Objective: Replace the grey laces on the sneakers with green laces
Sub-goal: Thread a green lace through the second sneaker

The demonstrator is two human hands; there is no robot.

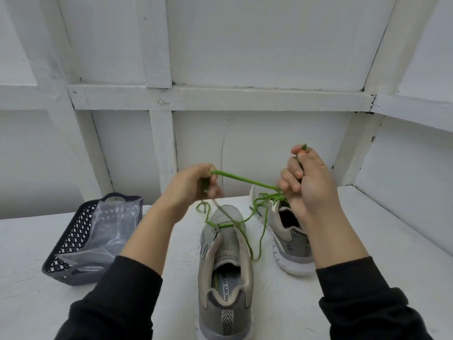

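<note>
**Both hands raised, a green lace strung between them**

The left hand (193, 185) is lifted above the toe of the near sneaker (221, 256). Its fingers are curled around the green lace (245, 179), though motion blur hides exactly how they grip. The right hand (308, 185) is held higher, over the far sneaker (291, 238). Its thumb and forefinger pinch the lace just below the tip, which pokes up past them, and its other fingers are loosely bent. One stretch of lace runs taut from hand to hand, sloping down to the right. Slack loops hang below it, trailing over the near sneaker's toe and onto the worktop (367, 229) between the shoes. A short green span crosses the near sneaker's lowest eyelets; the eyelets above it are bare. More green strands bunch at the far sneaker's throat, just beside the right hand. Whether they belong to the same lace cannot be told. Black sleeves (117, 298) are pushed up both forearms.

A dark lattice basket (73, 231) sits at the left of the worktop, holding a crumpled clear plastic bag (110, 227).

The near sneaker stands upright, heel toward the camera, and the far one leans with its white sole turned outward. The worktop is painted white and rough, and it meets a white panelled wall (245, 45) crossed by battens.
</note>
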